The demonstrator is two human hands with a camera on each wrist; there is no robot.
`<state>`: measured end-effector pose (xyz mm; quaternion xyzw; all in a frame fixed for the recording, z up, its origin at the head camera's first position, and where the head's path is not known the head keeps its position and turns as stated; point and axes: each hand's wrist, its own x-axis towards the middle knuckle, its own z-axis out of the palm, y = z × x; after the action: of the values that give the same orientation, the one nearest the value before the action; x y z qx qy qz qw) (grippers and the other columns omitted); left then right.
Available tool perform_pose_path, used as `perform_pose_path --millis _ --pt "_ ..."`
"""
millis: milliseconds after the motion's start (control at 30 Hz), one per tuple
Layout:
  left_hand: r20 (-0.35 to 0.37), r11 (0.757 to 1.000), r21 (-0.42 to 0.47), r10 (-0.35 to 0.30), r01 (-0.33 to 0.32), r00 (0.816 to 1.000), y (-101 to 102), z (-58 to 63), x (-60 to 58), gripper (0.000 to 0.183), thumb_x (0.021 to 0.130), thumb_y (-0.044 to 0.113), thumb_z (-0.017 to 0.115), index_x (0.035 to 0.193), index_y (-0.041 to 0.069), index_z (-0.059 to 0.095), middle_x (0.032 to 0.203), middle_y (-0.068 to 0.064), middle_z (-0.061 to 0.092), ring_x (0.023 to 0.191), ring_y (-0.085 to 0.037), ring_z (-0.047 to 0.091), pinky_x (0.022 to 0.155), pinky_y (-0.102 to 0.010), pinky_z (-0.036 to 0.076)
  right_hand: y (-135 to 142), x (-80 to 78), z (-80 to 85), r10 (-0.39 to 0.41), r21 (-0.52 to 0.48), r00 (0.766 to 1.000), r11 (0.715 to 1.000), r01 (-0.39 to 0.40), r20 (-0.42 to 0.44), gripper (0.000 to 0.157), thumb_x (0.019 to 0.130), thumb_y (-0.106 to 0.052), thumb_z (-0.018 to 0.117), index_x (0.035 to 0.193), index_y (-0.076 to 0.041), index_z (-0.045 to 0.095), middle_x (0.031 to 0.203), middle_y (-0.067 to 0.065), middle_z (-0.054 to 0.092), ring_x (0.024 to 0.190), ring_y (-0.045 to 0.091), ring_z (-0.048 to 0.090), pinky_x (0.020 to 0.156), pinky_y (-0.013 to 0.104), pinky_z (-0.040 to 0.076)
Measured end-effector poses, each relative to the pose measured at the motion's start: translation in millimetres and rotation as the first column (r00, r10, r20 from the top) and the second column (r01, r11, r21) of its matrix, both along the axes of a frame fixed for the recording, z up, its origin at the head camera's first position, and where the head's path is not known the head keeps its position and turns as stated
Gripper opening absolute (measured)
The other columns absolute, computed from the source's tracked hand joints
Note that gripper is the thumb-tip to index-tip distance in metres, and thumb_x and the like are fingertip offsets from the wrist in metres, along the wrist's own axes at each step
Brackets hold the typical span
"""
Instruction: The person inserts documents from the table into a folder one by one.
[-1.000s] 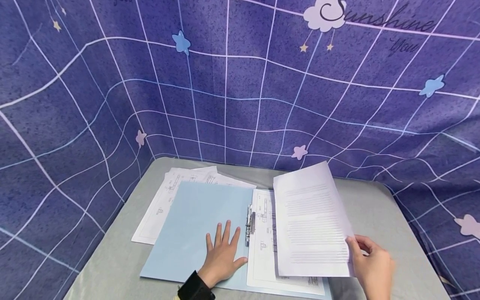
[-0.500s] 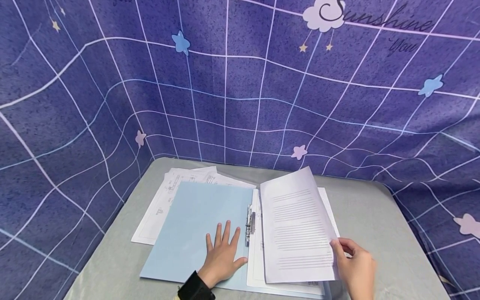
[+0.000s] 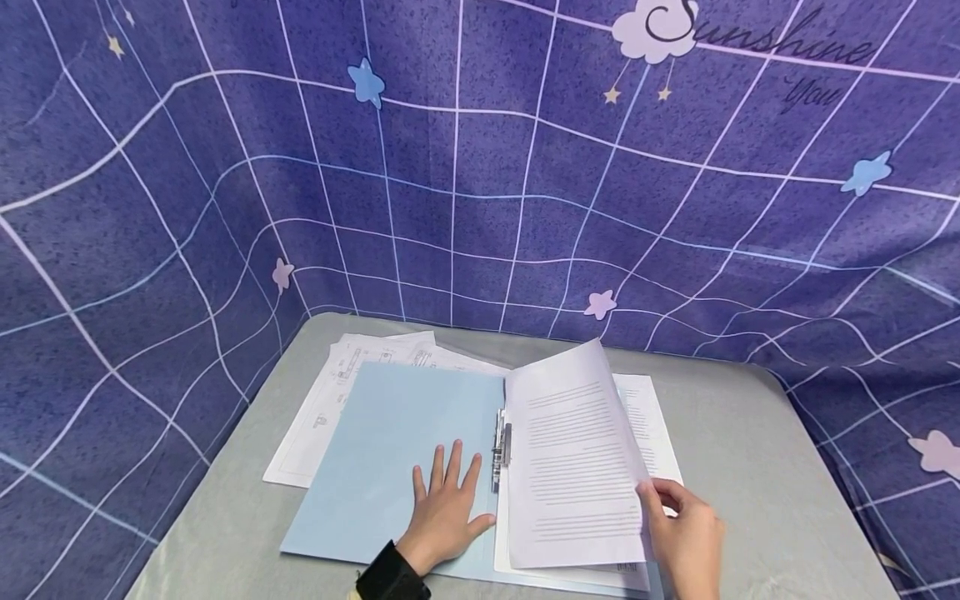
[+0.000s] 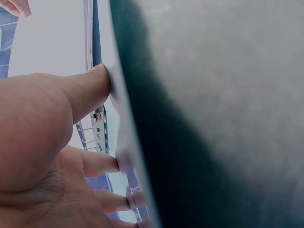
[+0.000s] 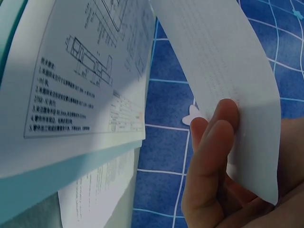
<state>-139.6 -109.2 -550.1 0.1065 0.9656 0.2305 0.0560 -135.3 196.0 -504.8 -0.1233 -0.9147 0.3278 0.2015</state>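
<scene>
A light blue file folder (image 3: 405, 417) lies spread on the table, with a metal clip (image 3: 501, 446) along its spine. My left hand (image 3: 444, 518) rests flat, fingers spread, on the folder's left cover. My right hand (image 3: 684, 533) pinches the right edge of a printed sheet of paper (image 3: 577, 467), its far corner lifted and its left edge close to the clip. Beneath this sheet, in the right wrist view, a page with a technical drawing (image 5: 90, 80) lies on the folder's right side. Thumb and fingertips of the right hand bend the sheet's edge.
Several drawing sheets (image 3: 300, 450) stick out from under the folder at the left. Another text page (image 3: 652, 417) shows beyond the folder's right edge. The grey table (image 3: 780, 483) meets a purple patterned cloth (image 3: 480, 225) behind and at the sides.
My right hand has moved left with the printed sheet, bringing it over the drawing page and up to the clip. More of the text page at the right shows. My left hand has stayed put.
</scene>
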Motion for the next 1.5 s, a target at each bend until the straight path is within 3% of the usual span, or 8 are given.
perform_pose_path --millis 567,867,1033,1500 --pt "0.002 1.000 -0.006 0.005 -0.005 1.000 0 -3.0 -1.0 0.086 0.091 0.048 0.075 0.156 0.004 0.041 0.166 -0.030 0.017 0.152 -0.054 0.007 0.110 -0.082 0.004 -12 6.6 -3.2 0.004 -0.030 1.000 1.000 -0.003 0.025 0.011 0.090 -0.013 0.078 0.091 -0.003 0.079 0.087 0.019 0.077 0.081 0.039 0.075 0.071 0.050 0.059" --pt "0.003 1.000 -0.007 0.006 -0.006 1.000 1 -1.5 0.0 0.085 0.092 0.047 0.075 0.157 0.004 0.041 0.166 -0.029 0.017 0.153 -0.053 0.007 0.111 -0.080 0.003 -10 8.1 -7.8 -0.017 -0.035 0.997 0.999 0.020 0.072 0.010 0.089 -0.014 0.079 0.090 -0.003 0.079 0.084 0.014 0.077 0.082 0.035 0.074 0.066 0.036 0.055" --pt "-0.015 1.000 0.000 -0.007 0.007 1.000 1 -1.9 1.2 0.084 0.093 0.047 0.074 0.157 0.004 0.040 0.166 -0.029 0.017 0.153 -0.053 0.006 0.113 -0.078 0.002 -8 7.3 -11.1 -0.015 -0.033 0.995 0.999 0.018 0.096 0.014 0.089 -0.013 0.079 0.094 0.000 0.079 0.084 0.015 0.077 0.083 0.036 0.073 0.065 0.035 0.053" --pt "-0.017 1.000 -0.006 -0.009 0.009 1.000 1 -4.8 0.9 0.084 0.093 0.046 0.073 0.158 0.005 0.039 0.167 -0.028 0.015 0.153 -0.053 0.004 0.113 -0.078 0.001 -4 5.5 -28.6 0.003 -0.020 0.988 1.000 0.000 0.155 0.019 0.086 -0.017 0.079 0.100 -0.003 0.078 0.080 0.009 0.077 0.064 0.020 0.067 0.064 0.042 0.048"
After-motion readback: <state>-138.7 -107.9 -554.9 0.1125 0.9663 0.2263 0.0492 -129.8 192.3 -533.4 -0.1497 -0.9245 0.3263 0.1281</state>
